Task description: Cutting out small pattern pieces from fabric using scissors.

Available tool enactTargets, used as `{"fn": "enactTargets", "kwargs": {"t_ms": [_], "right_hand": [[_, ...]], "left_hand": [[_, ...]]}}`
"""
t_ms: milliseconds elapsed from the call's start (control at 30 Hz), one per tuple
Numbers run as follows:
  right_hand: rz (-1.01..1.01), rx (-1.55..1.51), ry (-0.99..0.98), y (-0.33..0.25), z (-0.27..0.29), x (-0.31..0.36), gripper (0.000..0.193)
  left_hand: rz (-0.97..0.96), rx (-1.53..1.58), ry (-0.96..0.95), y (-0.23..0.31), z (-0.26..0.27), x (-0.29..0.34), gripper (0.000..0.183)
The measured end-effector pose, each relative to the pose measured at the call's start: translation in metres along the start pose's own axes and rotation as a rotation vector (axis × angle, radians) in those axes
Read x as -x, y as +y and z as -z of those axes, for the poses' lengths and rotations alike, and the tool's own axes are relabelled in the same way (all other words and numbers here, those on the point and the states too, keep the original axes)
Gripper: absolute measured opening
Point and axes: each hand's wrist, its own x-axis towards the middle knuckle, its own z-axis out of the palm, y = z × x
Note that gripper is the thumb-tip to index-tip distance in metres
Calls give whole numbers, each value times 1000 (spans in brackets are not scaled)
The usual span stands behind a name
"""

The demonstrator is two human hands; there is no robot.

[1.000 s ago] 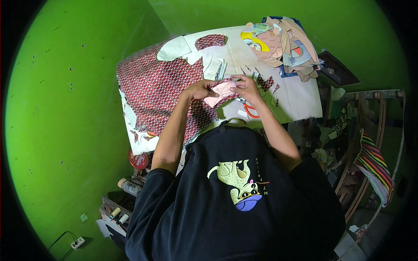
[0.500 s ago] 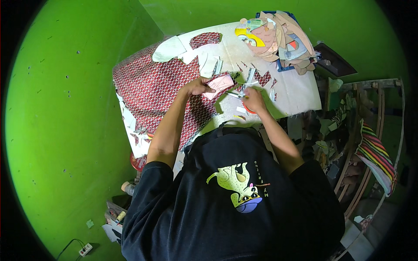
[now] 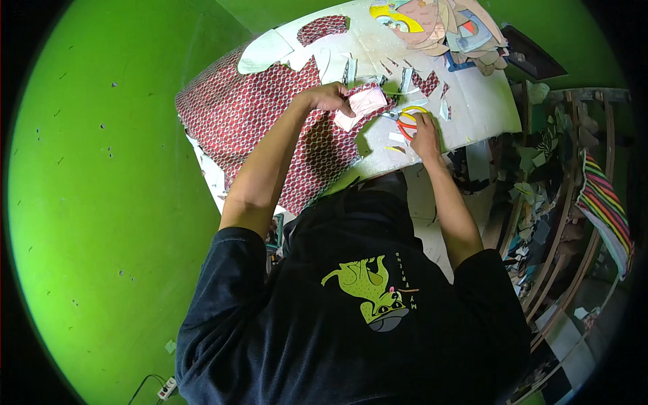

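Observation:
My left hand [image 3: 331, 99] pinches a pale pink pattern piece [image 3: 368, 102] together with the red-and-white patterned fabric [image 3: 256, 125] beneath it, thumb on top. In my right hand [image 3: 425, 140] is a pair of scissors [image 3: 406, 124] with orange and yellow handles spread apart. Its blades point left at the fabric edge beside the pattern piece; their tips are hard to make out. The rest of the fabric spreads over the left side of the white table [image 3: 472, 115] and hangs over its front edge.
Fabric offcuts [image 3: 425, 83] and paper strips lie beyond the scissors. A cut fabric piece [image 3: 322, 30] and a white rounded pattern [image 3: 264, 52] are at the back. Many card patterns [image 3: 452, 30] pile up far right. A wooden rack [image 3: 574, 175] with scraps stands right.
The view has shifted, so the table sits higher and further right. The scissors' handles now show more plainly, spread wide. My left hand still grips the pattern and fabric.

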Motion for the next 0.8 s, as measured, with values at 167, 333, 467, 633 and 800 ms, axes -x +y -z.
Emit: {"fn": "enactTargets", "kwargs": {"t_ms": [167, 333, 467, 633, 800], "right_hand": [[-43, 73, -183, 11, -2, -10, 54], [-245, 90, -366, -13, 19, -10, 60], [-277, -149, -376, -34, 53, 24, 89], [-375, -659, -387, -34, 32, 96, 105], [-266, -732, -485, -56, 13, 127, 95]], "left_hand": [[-36, -30, -37, 12, -6, 6, 39], [-74, -60, -17, 5, -10, 4, 33], [-105, -41, -21, -6, -11, 5, 31], [-129, -22, -19, -4, -11, -1, 29], [-119, -39, -17, -8, -9, -2, 30]]}}
